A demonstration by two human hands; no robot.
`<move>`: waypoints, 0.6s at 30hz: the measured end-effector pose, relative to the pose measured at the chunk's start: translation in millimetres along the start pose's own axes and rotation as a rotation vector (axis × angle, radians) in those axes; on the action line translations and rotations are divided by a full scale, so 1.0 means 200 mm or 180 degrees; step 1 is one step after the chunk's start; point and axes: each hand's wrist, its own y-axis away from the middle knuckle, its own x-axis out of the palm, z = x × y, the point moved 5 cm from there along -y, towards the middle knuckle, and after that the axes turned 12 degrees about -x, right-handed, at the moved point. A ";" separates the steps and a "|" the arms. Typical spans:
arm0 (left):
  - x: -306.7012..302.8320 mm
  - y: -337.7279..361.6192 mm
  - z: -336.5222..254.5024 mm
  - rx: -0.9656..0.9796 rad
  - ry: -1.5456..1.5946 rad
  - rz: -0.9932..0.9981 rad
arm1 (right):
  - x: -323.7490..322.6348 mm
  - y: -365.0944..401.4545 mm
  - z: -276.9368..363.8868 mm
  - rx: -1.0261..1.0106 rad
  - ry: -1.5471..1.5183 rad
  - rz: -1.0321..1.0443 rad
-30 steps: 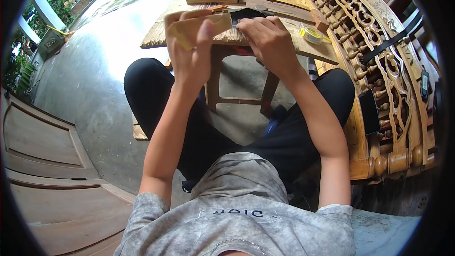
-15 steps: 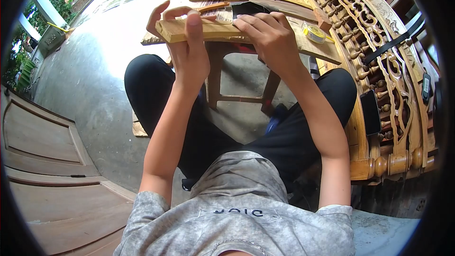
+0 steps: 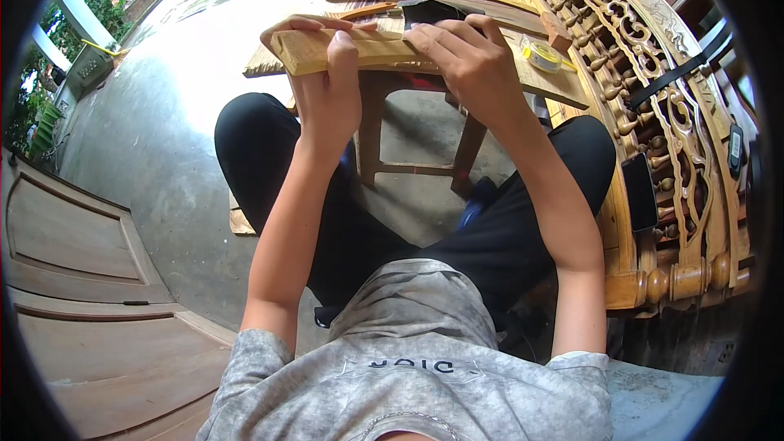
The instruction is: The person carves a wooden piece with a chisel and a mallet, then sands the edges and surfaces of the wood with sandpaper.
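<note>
A short, pale yellow wooden piece (image 3: pixel 367 50) is raised above the boards of a low work surface. My left hand (image 3: pixel 325 86) is closed round its left part, with the thumb on the near face. At its right end, my right hand (image 3: pixel 469 61) has its fingers bent and pressed together on the wood. Just beyond the right fingertips is a black sheet-like thing (image 3: pixel 429 12); whether those fingers also hold it cannot be made out. An orange-brown handled tool (image 3: pixel 367 11) lies behind the wooden piece.
A clear and yellow tape measure (image 3: pixel 541 55) lies on the board (image 3: pixel 539 86) at right. Carved wooden furniture (image 3: pixel 653 98) stands on the right, with a black phone (image 3: pixel 639 192) on it. Wooden panels (image 3: pixel 82 237) are at left. Stool legs (image 3: pixel 371 135) show below the boards.
My left fingers have folded down onto the wooden piece, which has tilted so that more of its broad face shows. My right hand has barely moved.
</note>
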 end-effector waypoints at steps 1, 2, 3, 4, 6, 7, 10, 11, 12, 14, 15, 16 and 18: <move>0.00 0.00 -0.01 0.0074 -0.0161 -0.0001 | -0.04 -0.02 0.02 -0.0025 0.0014 -0.0043; -0.01 0.01 -0.01 0.0143 -0.0325 0.0000 | -0.06 -0.03 0.03 -0.0048 0.0025 -0.0082; -0.01 0.01 0.00 0.0083 -0.0262 -0.0008 | -0.04 -0.02 0.02 -0.0023 -0.0049 -0.0043; -0.01 0.02 0.00 0.0030 -0.0193 -0.0005 | 0.00 0.01 0.00 0.0011 -0.0111 -0.0004; 0.00 0.01 0.00 -0.0079 -0.0008 0.0002 | 0.02 0.03 -0.01 0.0041 -0.0132 0.0070; 0.01 0.01 0.00 -0.0144 0.0100 0.0004 | 0.02 0.03 -0.01 0.0041 -0.0104 0.0106; 0.01 0.01 -0.01 -0.0115 0.0076 -0.0013 | -0.03 -0.01 0.01 -0.0036 -0.0082 -0.0071; 0.00 0.02 -0.01 -0.0075 0.0006 -0.0024 | -0.04 -0.02 0.02 -0.0039 -0.0085 -0.0111; 0.00 0.02 0.00 -0.0125 0.0018 -0.0048 | -0.05 -0.02 0.03 -0.0024 -0.0092 -0.0148; 0.00 0.01 0.01 -0.0189 0.0061 -0.0050 | 0.05 0.05 -0.03 0.0100 -0.0254 0.0028; 0.00 0.01 0.00 -0.0138 0.0100 -0.0019 | 0.06 0.04 -0.05 0.0164 -0.0322 0.0119; 0.01 0.01 -0.01 -0.0091 0.0139 0.0004 | 0.03 0.03 -0.04 0.0127 -0.0248 0.0053; 0.01 0.01 -0.01 -0.0018 0.0114 0.0000 | -0.03 -0.01 0.00 0.0015 -0.0150 -0.0069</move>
